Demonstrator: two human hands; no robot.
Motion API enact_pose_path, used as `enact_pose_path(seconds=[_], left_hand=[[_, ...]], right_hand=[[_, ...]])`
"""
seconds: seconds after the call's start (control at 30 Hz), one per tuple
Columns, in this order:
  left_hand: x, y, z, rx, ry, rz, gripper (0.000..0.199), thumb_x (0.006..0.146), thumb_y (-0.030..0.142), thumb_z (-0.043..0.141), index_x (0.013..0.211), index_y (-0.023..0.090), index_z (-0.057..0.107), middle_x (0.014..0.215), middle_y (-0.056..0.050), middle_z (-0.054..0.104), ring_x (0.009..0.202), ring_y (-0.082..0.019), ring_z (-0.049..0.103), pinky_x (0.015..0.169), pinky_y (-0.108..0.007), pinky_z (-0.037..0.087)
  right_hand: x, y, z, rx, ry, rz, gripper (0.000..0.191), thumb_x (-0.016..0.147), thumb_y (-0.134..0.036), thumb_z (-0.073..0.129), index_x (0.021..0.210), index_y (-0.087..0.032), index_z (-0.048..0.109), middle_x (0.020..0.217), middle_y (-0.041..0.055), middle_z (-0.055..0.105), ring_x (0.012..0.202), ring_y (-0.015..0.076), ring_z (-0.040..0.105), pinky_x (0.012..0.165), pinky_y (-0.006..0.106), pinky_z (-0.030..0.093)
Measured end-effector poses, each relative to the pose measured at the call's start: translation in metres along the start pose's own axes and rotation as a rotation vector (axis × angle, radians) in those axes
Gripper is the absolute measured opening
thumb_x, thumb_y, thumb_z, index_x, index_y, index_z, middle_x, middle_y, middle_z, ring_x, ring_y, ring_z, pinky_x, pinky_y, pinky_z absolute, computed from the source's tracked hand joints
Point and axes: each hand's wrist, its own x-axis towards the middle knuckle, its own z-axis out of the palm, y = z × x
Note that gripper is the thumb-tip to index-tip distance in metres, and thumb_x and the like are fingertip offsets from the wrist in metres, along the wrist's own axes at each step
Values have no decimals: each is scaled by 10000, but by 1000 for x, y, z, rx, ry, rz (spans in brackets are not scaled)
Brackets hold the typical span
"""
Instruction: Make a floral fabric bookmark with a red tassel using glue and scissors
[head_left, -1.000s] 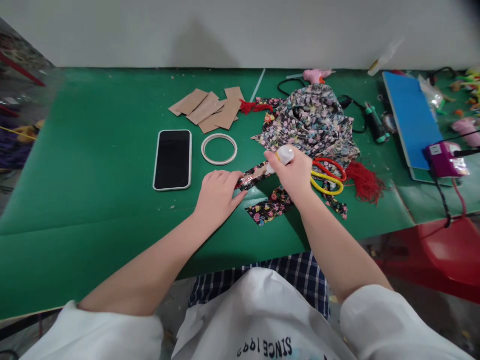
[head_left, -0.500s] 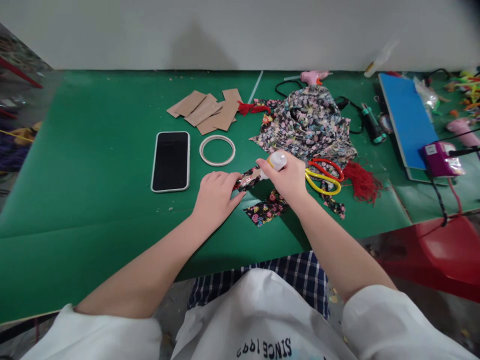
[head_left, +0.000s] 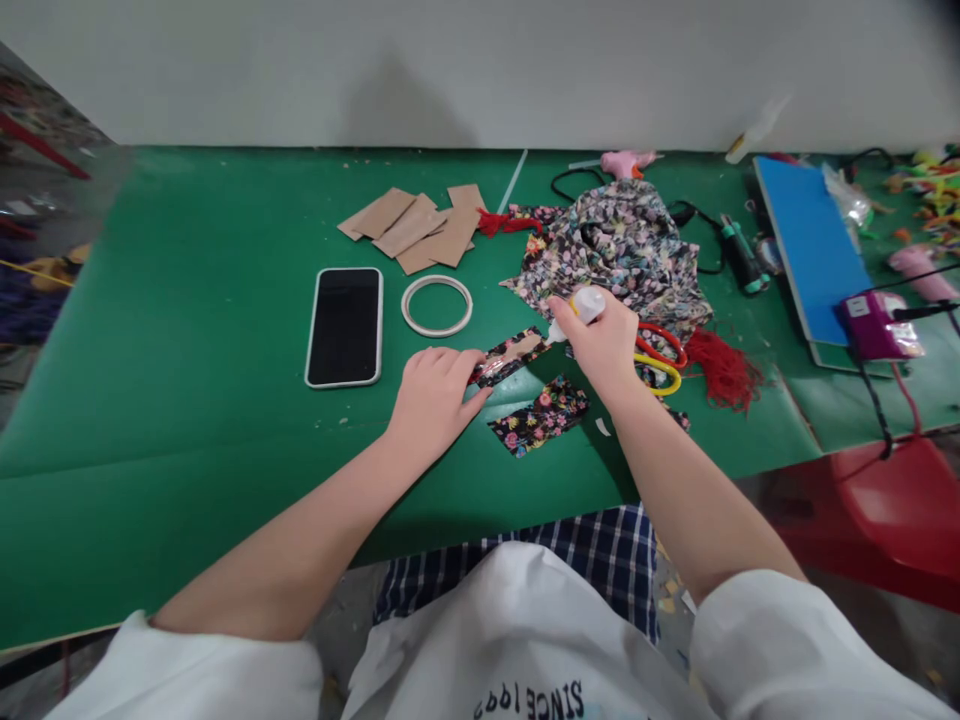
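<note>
My right hand [head_left: 606,338] is closed around a white glue bottle [head_left: 587,303], tilted so its nozzle meets the right end of a black floral fabric strip [head_left: 511,356]. On the strip lies a tan piece with a shiny wet patch. My left hand [head_left: 437,393] grips the strip's left end, thumb on the near side and fingers on the far side, holding it at the table. Nearer my body is a second floral fabric piece [head_left: 536,418], lying flat. Scissors [head_left: 664,362] with red and yellow handles are partly hidden behind my right hand.
A phone [head_left: 345,328], a roll of tape [head_left: 436,306] and cardboard pieces [head_left: 420,230] lie on the green table [head_left: 187,350]. Behind my right hand is bunched floral fabric [head_left: 622,245], beside a red tassel [head_left: 724,368]. Further right are a blue board [head_left: 814,250] and a purple box [head_left: 881,325].
My right hand has moved right with the glue bottle, from the middle of the strip to its right end, uncovering more of the strip. My left hand has stayed at the left end.
</note>
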Motion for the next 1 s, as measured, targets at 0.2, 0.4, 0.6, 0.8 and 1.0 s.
enact_pose_path(seconds=[0.2, 0.4, 0.6, 0.8, 1.0], left_hand=[[0, 1, -1, -14, -13, -7, 296, 832, 372, 528, 1057, 178, 531, 947, -79, 624, 937, -261, 541, 833, -383, 386], [1, 0, -1, -25, -10, -6, 279, 826, 362, 540, 1041, 185, 534, 948, -72, 621, 929, -254, 540, 826, -376, 389], [0, 1, 0, -7, 12, 0, 268, 824, 361, 542, 1027, 186, 541, 928, -68, 621, 913, -252, 540, 828, -383, 383], [0, 2, -2, 11, 25, -1, 255, 826, 356, 541, 1021, 191, 543, 920, -64, 621, 913, -250, 540, 864, -398, 368], [0, 1, -1, 5, 26, 3, 241, 828, 353, 539, 1014, 200, 540, 926, -66, 621, 921, -252, 541, 877, -404, 365]], right_hand=[[7, -2, 5, 21, -15, -22, 425, 727, -579, 557, 584, -190, 462, 567, -18, 492, 552, 116, 426, 587, 270, 342], [15, -3, 15, 17, -17, -92, 463, 737, -618, 516, 569, -200, 412, 546, -23, 446, 551, 117, 414, 583, 268, 340], [19, -7, 21, 37, -12, -102, 473, 724, -643, 515, 580, -203, 420, 552, -22, 458, 558, 120, 425, 588, 267, 351], [15, -4, 16, 39, -16, -102, 473, 741, -636, 504, 576, -202, 412, 552, -22, 454, 553, 118, 418, 582, 265, 348], [15, 1, 16, 27, -8, -94, 465, 740, -634, 506, 587, -199, 443, 546, -23, 464, 544, 121, 433, 573, 267, 354]])
